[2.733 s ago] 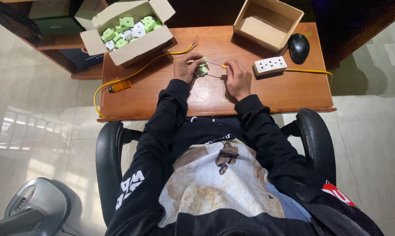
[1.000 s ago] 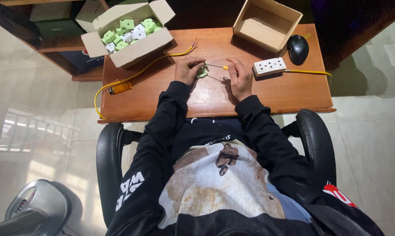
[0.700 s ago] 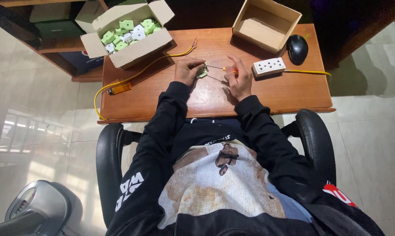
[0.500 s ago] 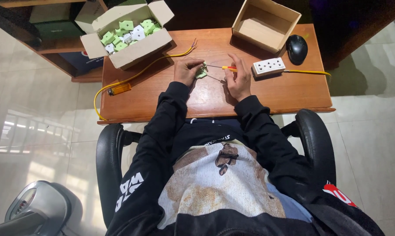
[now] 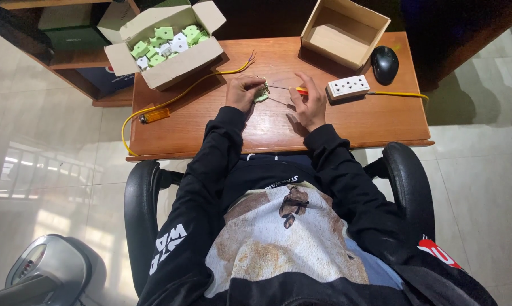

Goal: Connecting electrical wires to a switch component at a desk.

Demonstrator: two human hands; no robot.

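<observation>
Left hand (image 5: 243, 93) clamps a half-hidden green plug (image 5: 261, 94); right hand (image 5: 308, 105) pinches a screwdriver (image 5: 293, 89)

One head camera looks steeply down, from well above, at the desk (image 5: 381, 122).

The left hand (image 5: 243, 92) hides most of the green plug (image 5: 261, 94); its wiring at three o'clock is too small to tell.

box of plugs (image 5: 164, 48) far-left on desk (image 5: 375, 122) | mouse (image 5: 384, 63) far-right | socket strip (image 5: 348, 86) between
</observation>
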